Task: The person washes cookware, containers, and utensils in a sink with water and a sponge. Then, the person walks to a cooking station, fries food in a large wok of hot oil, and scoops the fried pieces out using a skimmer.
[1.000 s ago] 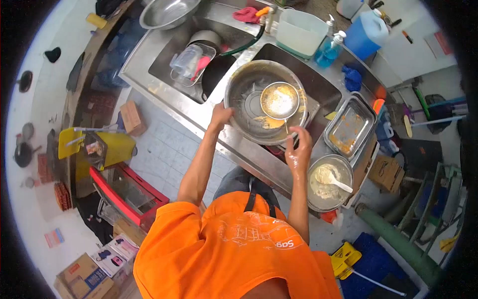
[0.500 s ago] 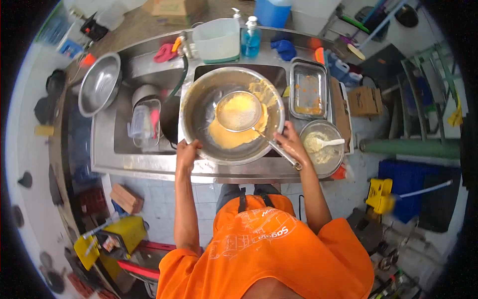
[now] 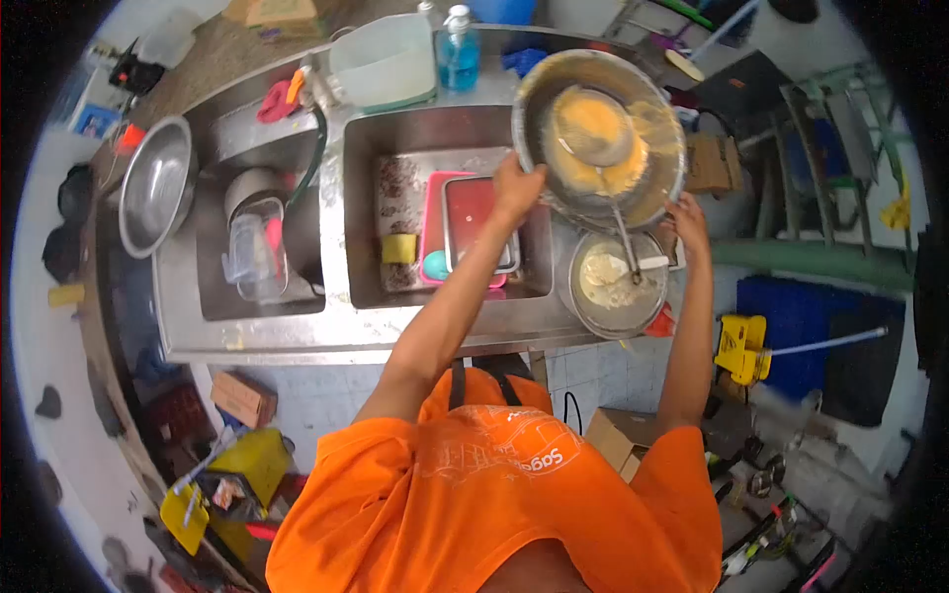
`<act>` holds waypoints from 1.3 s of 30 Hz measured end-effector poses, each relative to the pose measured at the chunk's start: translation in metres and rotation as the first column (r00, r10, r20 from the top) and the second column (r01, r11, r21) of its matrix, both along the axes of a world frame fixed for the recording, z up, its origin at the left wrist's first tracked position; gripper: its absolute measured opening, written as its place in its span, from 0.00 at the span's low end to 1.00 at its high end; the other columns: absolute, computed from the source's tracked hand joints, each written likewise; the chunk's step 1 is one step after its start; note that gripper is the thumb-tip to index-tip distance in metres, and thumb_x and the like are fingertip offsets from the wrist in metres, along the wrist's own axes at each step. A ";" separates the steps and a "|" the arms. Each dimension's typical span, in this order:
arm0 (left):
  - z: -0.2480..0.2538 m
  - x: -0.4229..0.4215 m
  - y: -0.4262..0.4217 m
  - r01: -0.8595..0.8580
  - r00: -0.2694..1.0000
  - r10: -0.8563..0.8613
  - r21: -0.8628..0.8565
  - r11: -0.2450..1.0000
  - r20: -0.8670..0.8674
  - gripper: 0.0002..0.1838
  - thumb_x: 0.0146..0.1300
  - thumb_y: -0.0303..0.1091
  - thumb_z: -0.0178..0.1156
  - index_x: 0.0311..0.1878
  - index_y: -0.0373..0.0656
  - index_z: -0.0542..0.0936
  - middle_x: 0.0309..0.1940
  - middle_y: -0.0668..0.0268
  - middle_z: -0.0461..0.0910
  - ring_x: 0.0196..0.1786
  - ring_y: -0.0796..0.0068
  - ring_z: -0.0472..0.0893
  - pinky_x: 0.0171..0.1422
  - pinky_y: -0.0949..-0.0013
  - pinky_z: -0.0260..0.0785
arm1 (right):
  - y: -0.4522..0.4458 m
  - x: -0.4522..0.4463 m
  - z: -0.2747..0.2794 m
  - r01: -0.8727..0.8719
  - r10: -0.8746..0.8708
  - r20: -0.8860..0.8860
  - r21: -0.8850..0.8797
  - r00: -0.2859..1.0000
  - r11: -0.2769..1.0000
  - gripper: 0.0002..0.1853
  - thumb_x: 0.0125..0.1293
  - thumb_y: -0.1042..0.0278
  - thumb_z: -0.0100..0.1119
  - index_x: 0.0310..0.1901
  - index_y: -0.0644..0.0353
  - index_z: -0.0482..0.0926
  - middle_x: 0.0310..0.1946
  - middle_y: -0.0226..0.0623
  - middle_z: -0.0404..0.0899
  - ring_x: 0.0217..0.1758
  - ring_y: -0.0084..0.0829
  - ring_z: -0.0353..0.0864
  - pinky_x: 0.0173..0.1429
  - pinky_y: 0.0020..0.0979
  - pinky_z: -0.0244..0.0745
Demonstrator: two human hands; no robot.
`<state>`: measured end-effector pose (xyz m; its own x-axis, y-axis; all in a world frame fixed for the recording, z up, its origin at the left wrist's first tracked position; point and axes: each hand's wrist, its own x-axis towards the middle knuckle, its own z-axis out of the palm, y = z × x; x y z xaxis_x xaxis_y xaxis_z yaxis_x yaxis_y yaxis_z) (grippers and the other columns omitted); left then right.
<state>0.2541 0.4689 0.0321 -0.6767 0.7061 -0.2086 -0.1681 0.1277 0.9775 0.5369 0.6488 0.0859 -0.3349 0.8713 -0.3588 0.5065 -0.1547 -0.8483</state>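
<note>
Gripped large metal bowl [image 3: 539, 104] by its rim, left side in left hand [image 3: 519, 188], near right in right hand [image 3: 689, 225] — likely needed level support to retain sieve [image 3: 596, 128] and yellow mixture [image 3: 625, 178].

Strainer [image 3: 593, 127] in bowl [image 3: 647, 193], sponge [image 3: 398, 249] in sink [image 3: 435, 138]

1. I have my left arm [image 3: 445, 306] extended diagonally across the front edge of the counter [image 3: 297, 334].
2. My left hand [image 3: 517, 188] is clasped, fingers curled.
3. My right arm [image 3: 695, 326] reaches forward near the right edge; my right hand [image 3: 689, 222] is raised, fingers bent.
</note>
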 end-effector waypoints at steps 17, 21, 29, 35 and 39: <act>-0.058 -0.007 -0.079 -0.074 0.970 0.101 -0.127 0.989 0.222 0.19 0.61 0.39 0.65 0.48 0.36 0.74 0.37 0.59 0.81 0.41 0.70 0.81 0.47 0.68 0.73 | 0.022 0.015 -0.013 -0.144 0.155 0.286 -0.060 0.945 0.988 0.27 0.68 0.55 0.59 0.61 0.66 0.69 0.47 0.40 0.80 0.48 0.31 0.78 0.53 0.31 0.71; -0.127 -0.015 -0.138 -0.150 0.973 0.187 -0.252 0.956 0.132 0.14 0.61 0.34 0.62 0.45 0.36 0.75 0.36 0.61 0.82 0.40 0.73 0.81 0.46 0.70 0.73 | 0.013 0.015 -0.006 -0.343 0.105 0.537 0.365 0.837 0.866 0.30 0.70 0.53 0.55 0.65 0.66 0.66 0.54 0.48 0.78 0.58 0.40 0.75 0.65 0.36 0.65; -0.173 -0.072 -0.215 -0.127 0.908 0.235 -0.307 0.943 0.346 0.11 0.63 0.30 0.60 0.47 0.39 0.76 0.42 0.62 0.81 0.38 0.75 0.80 0.40 0.72 0.75 | -0.219 -0.168 0.038 -0.233 0.252 -0.272 0.102 0.929 0.967 0.14 0.72 0.63 0.51 0.52 0.64 0.75 0.48 0.41 0.80 0.50 0.27 0.79 0.54 0.30 0.73; -0.086 -0.125 -0.284 0.013 0.935 0.086 -0.275 0.961 0.344 0.10 0.67 0.27 0.55 0.50 0.42 0.74 0.43 0.66 0.79 0.42 0.81 0.77 0.45 0.77 0.70 | -0.220 -0.157 -0.402 -0.386 -0.100 0.866 0.319 0.490 0.865 0.34 0.59 0.49 0.63 0.59 0.69 0.72 0.50 0.53 0.80 0.57 0.51 0.78 0.57 0.44 0.74; -0.062 -0.154 -0.332 0.057 0.902 0.031 -0.190 0.980 0.430 0.09 0.68 0.25 0.53 0.50 0.43 0.73 0.42 0.69 0.78 0.40 0.82 0.76 0.45 0.78 0.68 | -0.174 -0.089 -0.473 -0.312 0.196 0.836 -0.032 0.513 0.950 0.31 0.57 0.60 0.60 0.60 0.71 0.71 0.49 0.53 0.79 0.48 0.47 0.84 0.42 0.40 0.80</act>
